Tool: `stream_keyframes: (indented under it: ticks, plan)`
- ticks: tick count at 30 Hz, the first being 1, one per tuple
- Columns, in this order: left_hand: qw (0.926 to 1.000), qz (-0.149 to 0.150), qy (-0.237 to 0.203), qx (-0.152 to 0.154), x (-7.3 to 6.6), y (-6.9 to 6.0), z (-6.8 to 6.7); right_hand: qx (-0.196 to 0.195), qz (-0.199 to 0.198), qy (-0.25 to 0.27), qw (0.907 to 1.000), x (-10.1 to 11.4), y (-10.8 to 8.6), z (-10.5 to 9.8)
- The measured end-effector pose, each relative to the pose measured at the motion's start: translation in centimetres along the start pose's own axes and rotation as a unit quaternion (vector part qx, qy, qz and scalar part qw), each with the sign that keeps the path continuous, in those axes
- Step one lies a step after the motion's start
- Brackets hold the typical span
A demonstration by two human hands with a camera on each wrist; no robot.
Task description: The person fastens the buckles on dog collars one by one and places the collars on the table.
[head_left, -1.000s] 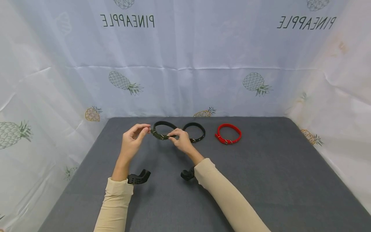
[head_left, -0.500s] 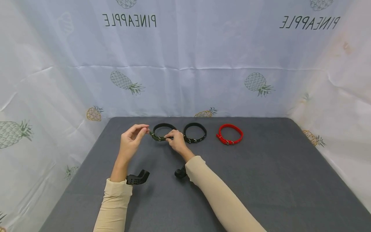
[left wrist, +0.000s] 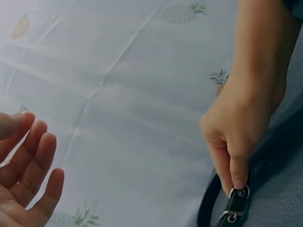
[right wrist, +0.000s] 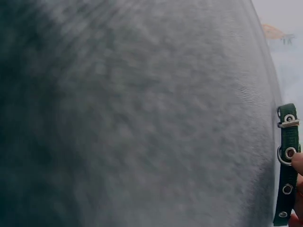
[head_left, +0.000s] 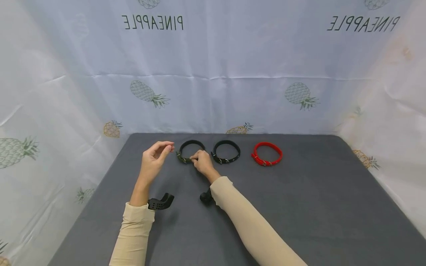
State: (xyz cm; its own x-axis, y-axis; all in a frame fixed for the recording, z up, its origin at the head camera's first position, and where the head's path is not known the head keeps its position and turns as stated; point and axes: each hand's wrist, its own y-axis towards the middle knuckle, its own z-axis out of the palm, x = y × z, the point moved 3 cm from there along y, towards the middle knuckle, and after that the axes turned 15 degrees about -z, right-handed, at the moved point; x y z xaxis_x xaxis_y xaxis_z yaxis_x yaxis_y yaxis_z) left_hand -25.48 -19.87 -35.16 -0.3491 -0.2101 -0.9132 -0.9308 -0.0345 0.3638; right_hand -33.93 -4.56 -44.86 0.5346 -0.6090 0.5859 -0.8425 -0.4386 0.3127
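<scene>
A dark green collar [head_left: 182, 158] with metal eyelets, a buckle and a D-ring lies at the table's back, left of the other collars. My right hand [head_left: 203, 162] pinches its front edge by the D-ring between thumb and fingers. In the left wrist view the right hand [left wrist: 241, 118] points down onto the green collar [left wrist: 235, 208]; in the right wrist view only its fingertips show against the collar [right wrist: 288, 175]. Left of the collar, my left hand [head_left: 154, 157] is raised with loosely bent fingers, holding nothing and apart from the collar.
Just right of the right hand lies a black buckled collar [head_left: 226, 161], and farther right a red collar [head_left: 267, 163]. All sit on a dark grey table [head_left: 299, 214]. A white pineapple-print curtain [head_left: 213, 107] stands behind the table's back edge. Black wrist mounts [head_left: 161, 202] hang below both forearms.
The green collar, held slightly up a second ago, has come down onto the table with the right hand. My left fingertips, earlier at its left end, are now apart from it.
</scene>
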Motion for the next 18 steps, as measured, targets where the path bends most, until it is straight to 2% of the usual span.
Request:
stream_keyframes:
  ticks: [4,5,9,18]
  plan:
    - [0.9999,-0.009,0.001,-0.004,0.3,0.2,0.3,0.004,0.001,-0.024,0.9997,-0.2,0.1,0.2]
    - [1.0000,-0.006,0.000,-0.004,0.7,0.4,0.3,0.005,0.001,-0.027,0.9996,-0.2,0.1,0.2]
    - [1.0000,-0.004,0.004,-0.002,0.8,0.5,0.7,0.015,0.004,-0.033,0.9993,-0.4,0.2,0.2]
    - [0.9999,-0.011,-0.002,0.006,1.3,0.8,1.1,0.032,-0.024,0.028,0.9988,-0.4,0.5,-0.3]
